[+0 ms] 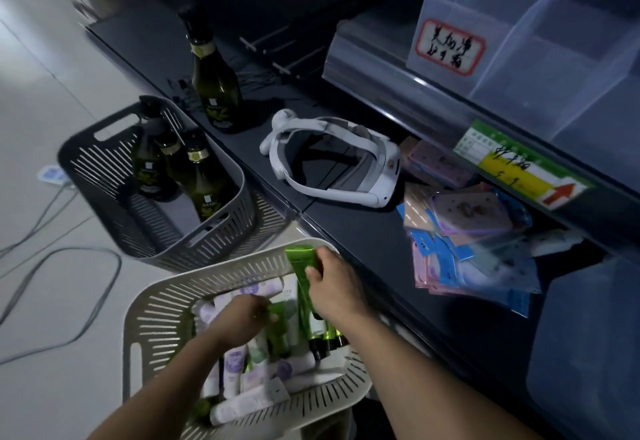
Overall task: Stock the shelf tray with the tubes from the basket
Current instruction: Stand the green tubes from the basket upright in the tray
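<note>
Right hand point(334, 289) grips green tubes point(304, 277) above the white basket point(162, 304) of tubes; left hand point(242, 315) closes on another inside.

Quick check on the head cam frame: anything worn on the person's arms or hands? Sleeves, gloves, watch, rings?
Nothing visible. Both forearms are bare from the bottom edge of the frame to the wrist, no sleeve cuffs in view. The left hand and right hand wear no gloves, and no watch, band or ring shows. The light is dim and the left hand is slightly blurred, so a thin ring could be missed.
</note>
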`<action>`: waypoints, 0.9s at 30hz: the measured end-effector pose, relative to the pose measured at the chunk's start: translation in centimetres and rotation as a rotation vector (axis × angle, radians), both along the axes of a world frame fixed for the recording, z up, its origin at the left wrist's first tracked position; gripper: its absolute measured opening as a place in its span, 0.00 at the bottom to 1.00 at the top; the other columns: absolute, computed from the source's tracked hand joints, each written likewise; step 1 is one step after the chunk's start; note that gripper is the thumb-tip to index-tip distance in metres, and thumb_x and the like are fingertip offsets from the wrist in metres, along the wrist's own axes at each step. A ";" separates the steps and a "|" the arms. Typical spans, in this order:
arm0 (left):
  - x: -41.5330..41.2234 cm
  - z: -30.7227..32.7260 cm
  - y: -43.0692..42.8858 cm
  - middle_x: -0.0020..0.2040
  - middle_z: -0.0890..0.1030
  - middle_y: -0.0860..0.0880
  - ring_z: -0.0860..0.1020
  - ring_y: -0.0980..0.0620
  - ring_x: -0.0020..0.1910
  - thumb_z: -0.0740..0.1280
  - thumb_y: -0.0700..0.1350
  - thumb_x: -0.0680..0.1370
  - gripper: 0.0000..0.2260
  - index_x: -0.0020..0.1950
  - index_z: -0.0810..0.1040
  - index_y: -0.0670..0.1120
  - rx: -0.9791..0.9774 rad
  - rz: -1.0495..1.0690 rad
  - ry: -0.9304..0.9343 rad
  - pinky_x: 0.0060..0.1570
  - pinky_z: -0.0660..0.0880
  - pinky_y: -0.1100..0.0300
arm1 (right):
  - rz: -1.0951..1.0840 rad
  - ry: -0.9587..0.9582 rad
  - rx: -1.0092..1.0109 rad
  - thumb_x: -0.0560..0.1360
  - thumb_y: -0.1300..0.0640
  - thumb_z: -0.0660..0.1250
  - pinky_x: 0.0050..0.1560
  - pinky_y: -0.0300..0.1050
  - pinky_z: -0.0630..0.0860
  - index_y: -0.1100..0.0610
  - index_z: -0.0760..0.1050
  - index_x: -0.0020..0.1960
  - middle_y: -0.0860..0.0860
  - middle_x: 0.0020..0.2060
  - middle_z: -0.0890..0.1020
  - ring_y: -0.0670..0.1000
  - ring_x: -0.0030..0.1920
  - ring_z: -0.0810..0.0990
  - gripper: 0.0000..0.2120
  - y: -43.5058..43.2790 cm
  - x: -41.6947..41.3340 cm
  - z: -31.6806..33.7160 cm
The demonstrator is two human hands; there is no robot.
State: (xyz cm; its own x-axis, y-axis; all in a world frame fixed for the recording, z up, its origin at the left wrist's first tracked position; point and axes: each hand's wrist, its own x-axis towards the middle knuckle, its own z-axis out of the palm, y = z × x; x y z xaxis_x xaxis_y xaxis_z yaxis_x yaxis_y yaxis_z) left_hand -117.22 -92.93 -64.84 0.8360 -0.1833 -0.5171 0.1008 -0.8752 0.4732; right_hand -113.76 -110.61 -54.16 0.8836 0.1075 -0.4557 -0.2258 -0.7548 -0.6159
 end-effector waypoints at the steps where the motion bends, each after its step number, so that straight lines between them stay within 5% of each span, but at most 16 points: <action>1: 0.1 1.0 -0.3 0.33 0.76 0.51 0.76 0.50 0.38 0.68 0.48 0.76 0.08 0.39 0.78 0.46 -0.070 0.048 -0.011 0.37 0.67 0.61 | -0.014 -0.008 0.013 0.80 0.55 0.59 0.57 0.49 0.72 0.53 0.70 0.62 0.51 0.60 0.76 0.55 0.60 0.74 0.11 -0.2 -0.2 0.7; 6: 1.0 6.6 -0.6 0.38 0.83 0.46 0.82 0.47 0.38 0.71 0.45 0.74 0.03 0.43 0.78 0.51 -0.471 0.266 -0.057 0.42 0.79 0.49 | -0.105 -0.027 0.061 0.80 0.54 0.60 0.61 0.54 0.73 0.49 0.66 0.68 0.51 0.62 0.76 0.55 0.62 0.74 0.17 -1.4 -1.3 3.7; 13: 0.3 15.2 -2.7 0.38 0.78 0.46 0.75 0.51 0.32 0.62 0.32 0.78 0.13 0.58 0.78 0.45 -0.713 0.339 -0.044 0.31 0.75 0.61 | -0.208 -0.091 0.133 0.80 0.52 0.59 0.65 0.49 0.69 0.50 0.61 0.74 0.52 0.67 0.72 0.54 0.66 0.71 0.23 -4.3 -3.7 8.4; 16: -0.3 18.2 -3.0 0.35 0.75 0.47 0.72 0.55 0.28 0.61 0.31 0.77 0.10 0.53 0.77 0.42 -0.814 0.340 0.024 0.27 0.71 0.64 | -0.210 -0.121 0.158 0.79 0.53 0.60 0.62 0.47 0.70 0.50 0.63 0.73 0.51 0.62 0.74 0.54 0.63 0.73 0.22 -4.9 -4.9 10.2; 19: -0.8 21.0 -3.1 0.34 0.74 0.45 0.72 0.52 0.27 0.72 0.36 0.71 0.09 0.44 0.73 0.42 -0.917 0.274 0.138 0.25 0.71 0.63 | -0.215 -0.141 0.220 0.79 0.53 0.61 0.61 0.45 0.69 0.50 0.65 0.71 0.50 0.60 0.75 0.52 0.62 0.74 0.21 -5.2 -6.1 12.0; 23: -1.1 24.3 -3.9 0.27 0.70 0.46 0.68 0.51 0.22 0.80 0.53 0.59 0.22 0.37 0.69 0.45 -0.843 0.261 0.024 0.21 0.67 0.64 | -0.231 -0.245 0.260 0.78 0.54 0.62 0.44 0.42 0.71 0.51 0.72 0.47 0.45 0.40 0.75 0.47 0.42 0.74 0.03 -6.0 -6.9 14.0; 27: -1.3 26.9 -5.6 0.26 0.68 0.46 0.66 0.52 0.24 0.77 0.56 0.63 0.21 0.32 0.70 0.43 -0.652 0.362 -0.323 0.25 0.61 0.63 | -0.232 -0.350 0.251 0.78 0.55 0.62 0.35 0.38 0.65 0.51 0.65 0.37 0.45 0.32 0.71 0.43 0.33 0.68 0.12 -6.7 -7.5 16.0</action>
State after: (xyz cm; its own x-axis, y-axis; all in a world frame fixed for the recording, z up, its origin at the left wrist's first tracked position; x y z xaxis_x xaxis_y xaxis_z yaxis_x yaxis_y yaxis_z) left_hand -118.52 -98.55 -37.91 0.9909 -0.0545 -0.1228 0.0960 -0.3524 0.9309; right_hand -121.27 -117.32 -38.20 0.9927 -0.0422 -0.1126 -0.1178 -0.5277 -0.8412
